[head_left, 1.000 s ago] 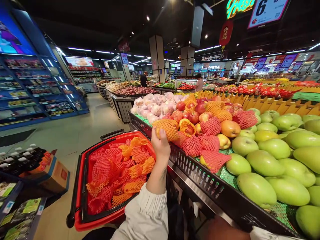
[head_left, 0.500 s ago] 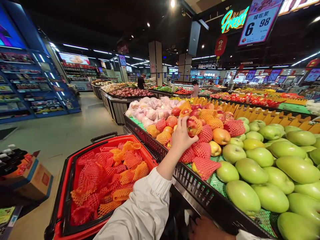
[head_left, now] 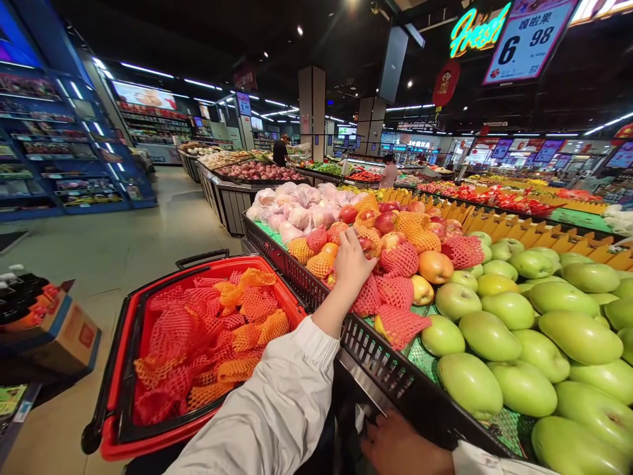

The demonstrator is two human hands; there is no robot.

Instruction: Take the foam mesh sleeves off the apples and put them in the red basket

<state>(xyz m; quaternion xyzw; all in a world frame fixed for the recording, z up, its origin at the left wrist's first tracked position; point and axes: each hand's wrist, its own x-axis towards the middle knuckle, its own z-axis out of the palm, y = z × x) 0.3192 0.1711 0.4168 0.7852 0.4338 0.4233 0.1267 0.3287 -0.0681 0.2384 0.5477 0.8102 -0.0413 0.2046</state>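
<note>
Your left hand is holding a red apple, the fingers bent over it and the thumb lying on the near side; how firmly, I cannot tell. The apple is sitting low on the fruit pile, beside pink-netted apples. Your right hand is hanging in shadow near the outer wall of the black tray, fingers loosely bent; whether it is gripping anything, I cannot tell.

Risk noted: the pile appears to be sloping toward you, so a careless release could be sending the apple over the low tray wall. Hard pressure could be bruising bare skins or dislodging neighbours.

Farther out, green fruit is lying to the right. On the left, a red basket is holding loose mesh nets; a knock from your left sleeve could be spilling them.
</note>
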